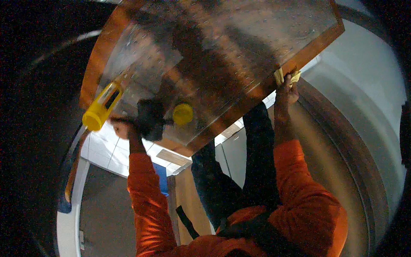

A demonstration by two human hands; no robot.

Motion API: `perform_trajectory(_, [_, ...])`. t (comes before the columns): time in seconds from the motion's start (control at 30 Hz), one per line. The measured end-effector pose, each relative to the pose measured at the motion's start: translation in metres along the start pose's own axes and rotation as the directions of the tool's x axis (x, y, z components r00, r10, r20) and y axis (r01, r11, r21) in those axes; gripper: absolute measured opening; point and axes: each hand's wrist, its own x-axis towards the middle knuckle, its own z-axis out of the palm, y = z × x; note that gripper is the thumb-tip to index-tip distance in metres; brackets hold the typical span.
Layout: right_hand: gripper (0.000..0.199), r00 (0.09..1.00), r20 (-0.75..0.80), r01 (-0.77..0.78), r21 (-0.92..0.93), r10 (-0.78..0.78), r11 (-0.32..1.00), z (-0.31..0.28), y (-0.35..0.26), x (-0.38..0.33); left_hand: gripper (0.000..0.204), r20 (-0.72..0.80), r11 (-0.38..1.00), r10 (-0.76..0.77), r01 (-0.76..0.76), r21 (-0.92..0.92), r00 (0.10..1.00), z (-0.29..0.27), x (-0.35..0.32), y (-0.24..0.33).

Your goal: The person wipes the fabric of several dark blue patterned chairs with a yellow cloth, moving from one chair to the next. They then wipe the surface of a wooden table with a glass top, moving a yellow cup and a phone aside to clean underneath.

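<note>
A large glass or mirror panel (222,47) in an orange-brown wooden frame (257,92) fills the upper half of the view, speckled with droplets. My left hand (124,128) is raised to its lower left part and grips a yellow bottle (100,107) with a black head (150,120). A round yellow spot (183,114) shows on the pane beside it. My right hand (286,90) presses a yellow cloth (280,76) against the frame's lower right edge. Both sleeves are orange.
My dark trousers (239,171) stand below the panel. White floor tiles (107,150) and a blue object (161,177) lie at lower left. A pale curved wall (364,107) with a brown strip (342,141) runs down the right.
</note>
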Motion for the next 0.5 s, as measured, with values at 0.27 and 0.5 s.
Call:
perform_trajectory(0.27, [0.047,0.914,0.401,0.228,-0.405,-0.052,0.885,-0.041,0.051,-0.188,0.041,-0.228,0.533,0.342,-0.388,-0.752,0.912,-0.012,-0.016,-0.016])
perform_trajectory(0.5, [0.041,0.594,0.687,0.759,-0.305,-0.419,0.575,-0.063,0.125,-0.329,0.067,0.399,0.302,-0.204,0.446,-0.843,0.894,-0.058,-0.102,-0.087])
